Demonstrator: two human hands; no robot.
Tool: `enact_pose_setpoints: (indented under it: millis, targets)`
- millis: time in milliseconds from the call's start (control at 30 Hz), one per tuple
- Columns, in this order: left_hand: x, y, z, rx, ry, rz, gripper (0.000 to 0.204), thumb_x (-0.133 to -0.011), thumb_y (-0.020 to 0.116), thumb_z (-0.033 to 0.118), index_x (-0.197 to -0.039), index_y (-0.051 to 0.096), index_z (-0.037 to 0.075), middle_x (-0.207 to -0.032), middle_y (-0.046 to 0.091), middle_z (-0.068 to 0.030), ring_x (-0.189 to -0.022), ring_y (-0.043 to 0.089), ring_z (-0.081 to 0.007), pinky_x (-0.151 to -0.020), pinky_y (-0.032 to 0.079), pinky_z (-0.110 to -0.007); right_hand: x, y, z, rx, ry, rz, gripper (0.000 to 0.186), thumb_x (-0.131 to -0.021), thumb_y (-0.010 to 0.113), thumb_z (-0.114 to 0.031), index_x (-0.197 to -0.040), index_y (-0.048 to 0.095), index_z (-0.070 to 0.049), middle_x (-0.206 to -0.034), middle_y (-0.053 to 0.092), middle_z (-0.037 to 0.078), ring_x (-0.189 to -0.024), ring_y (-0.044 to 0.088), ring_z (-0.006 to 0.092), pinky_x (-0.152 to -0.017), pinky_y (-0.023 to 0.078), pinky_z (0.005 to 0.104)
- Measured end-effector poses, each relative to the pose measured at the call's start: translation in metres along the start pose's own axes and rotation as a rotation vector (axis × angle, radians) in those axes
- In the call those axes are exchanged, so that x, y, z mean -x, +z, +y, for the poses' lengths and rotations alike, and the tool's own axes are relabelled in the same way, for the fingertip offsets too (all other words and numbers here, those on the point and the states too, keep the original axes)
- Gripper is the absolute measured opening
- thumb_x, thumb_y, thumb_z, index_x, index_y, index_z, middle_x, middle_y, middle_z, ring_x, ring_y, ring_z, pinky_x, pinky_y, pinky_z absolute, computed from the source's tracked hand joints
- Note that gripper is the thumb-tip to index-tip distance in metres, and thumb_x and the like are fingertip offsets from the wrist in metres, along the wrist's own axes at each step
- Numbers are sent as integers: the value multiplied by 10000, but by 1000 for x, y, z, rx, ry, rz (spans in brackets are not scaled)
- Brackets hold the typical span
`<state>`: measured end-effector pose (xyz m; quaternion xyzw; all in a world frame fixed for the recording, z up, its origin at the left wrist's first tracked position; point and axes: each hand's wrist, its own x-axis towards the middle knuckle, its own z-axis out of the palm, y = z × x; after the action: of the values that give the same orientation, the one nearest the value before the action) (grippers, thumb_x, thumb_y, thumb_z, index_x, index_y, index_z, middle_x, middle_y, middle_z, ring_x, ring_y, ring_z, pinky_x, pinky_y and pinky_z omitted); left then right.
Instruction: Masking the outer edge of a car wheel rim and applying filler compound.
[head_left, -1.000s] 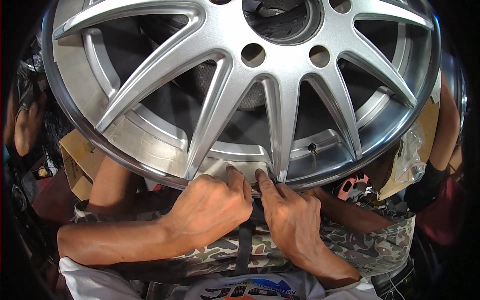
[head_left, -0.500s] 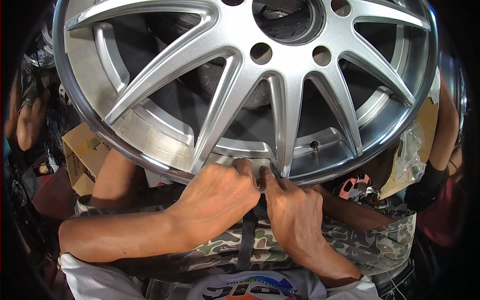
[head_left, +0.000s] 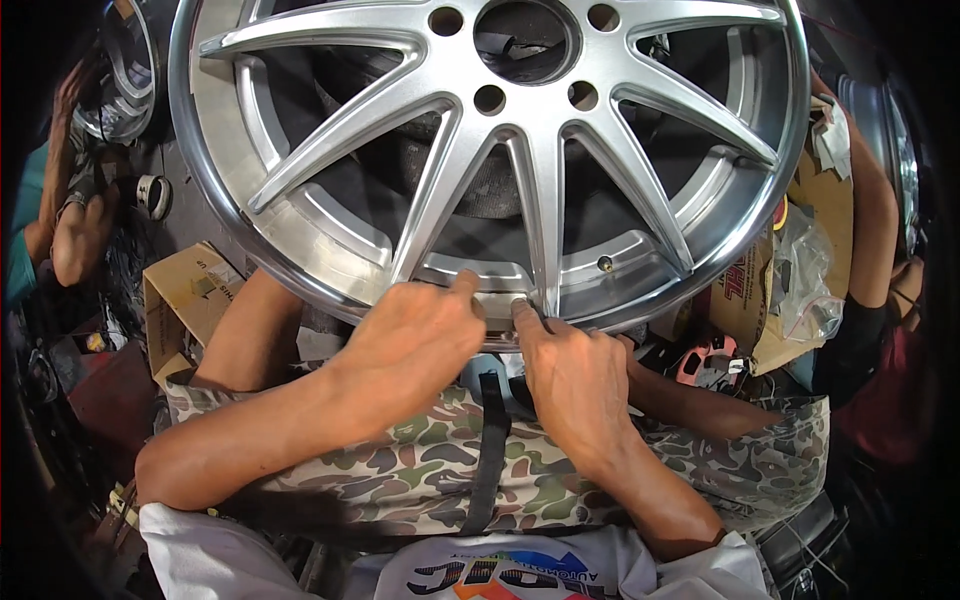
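Observation:
A silver multi-spoke alloy wheel (head_left: 468,170) fills the upper middle, with pale masking tape (head_left: 325,258) along the inner lip of its left and lower part. My left hand (head_left: 405,355) is at the lower lip, index finger raised onto the taped band between two spokes, the other fingers curled; whatever they may hold is hidden. Just right of it, my right hand (head_left: 575,395) touches that band with its index fingertip, its other fingers bent under. A small valve stem (head_left: 605,263) sticks out from the rim farther right.
Cardboard boxes (head_left: 190,305) flank the wheel, with a plastic bag (head_left: 805,280) and a pink tool (head_left: 705,362) at right. A co-worker's arm (head_left: 70,230) and another silver rim (head_left: 115,70) are at far left; another person (head_left: 870,230) is at far right. My camouflage-clad legs lie below.
The wheel and both my hands appear higher and smaller in the picture, as the view has shifted. My left index finger is slightly blurred at the taped band, and more surroundings show.

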<state>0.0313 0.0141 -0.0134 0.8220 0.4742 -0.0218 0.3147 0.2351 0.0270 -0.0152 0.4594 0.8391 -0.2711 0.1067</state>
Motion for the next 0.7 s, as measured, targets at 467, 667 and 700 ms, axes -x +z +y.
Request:
enact_pose_setpoints:
  millis: [467, 667, 700]
  targets:
    - [15, 23, -10, -236, 175, 149, 191, -761, 713, 91, -904, 714, -36, -874, 538, -93, -605, 643, -175, -581, 553, -322, 7, 6, 22, -42, -239, 76, 467, -847, 687, -101, -1302, 705, 3, -835, 691, 78, -648, 738, 236, -618, 588, 366]
    - [14, 14, -8, -195, 187, 128, 296, -750, 712, 105, -976, 717, -85, -973, 592, -148, -653, 651, -195, -625, 581, -324, 7, 3, 21, -176, -193, 115, 443, -858, 755, -54, -1299, 742, -19, -742, 652, 79, -573, 663, 271, -566, 529, 406]
    - [16, 13, -7, -191, 173, 78, 389, -741, 716, 108, -1064, 722, -108, -1035, 619, -169, -697, 680, -211, -651, 600, -334, 7, 4, 21, -187, -193, 127, 441, -863, 761, -54, -1302, 742, -18, -734, 647, 79, -568, 660, 268, -557, 525, 402]
